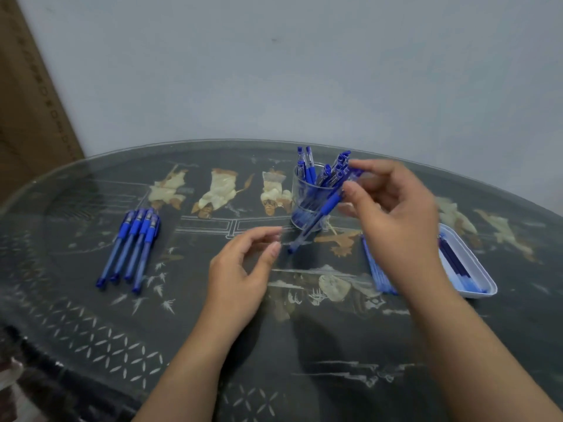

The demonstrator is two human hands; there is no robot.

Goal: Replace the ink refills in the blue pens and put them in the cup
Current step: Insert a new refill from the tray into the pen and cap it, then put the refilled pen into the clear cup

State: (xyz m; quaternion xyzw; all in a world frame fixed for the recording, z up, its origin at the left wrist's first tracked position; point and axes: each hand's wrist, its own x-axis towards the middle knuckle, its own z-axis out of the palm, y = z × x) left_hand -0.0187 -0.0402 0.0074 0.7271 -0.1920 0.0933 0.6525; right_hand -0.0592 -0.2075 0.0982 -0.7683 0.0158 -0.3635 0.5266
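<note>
Glass over a dark inlaid table (91, 315), that's my workspace. My right hand (393, 208) pinches a blue pen (316, 219) by its upper end. The pen is tilted, tip pointing down-left, and it crosses in front of the clear cup (300, 205) at centre frame, which is stuffed with pens. My left hand (243, 269) hovers just beside that tip, fingers loosely curled, gripping nothing I can make out. Four more pens (131, 248) lie side by side at middle left, well apart from the rest. Loose refills (376, 269) sit under my right wrist, beside a white tray (484, 278) near the right edge. Bare tabletop runs along the near edge, and the far rim curves close behind the cup.
</note>
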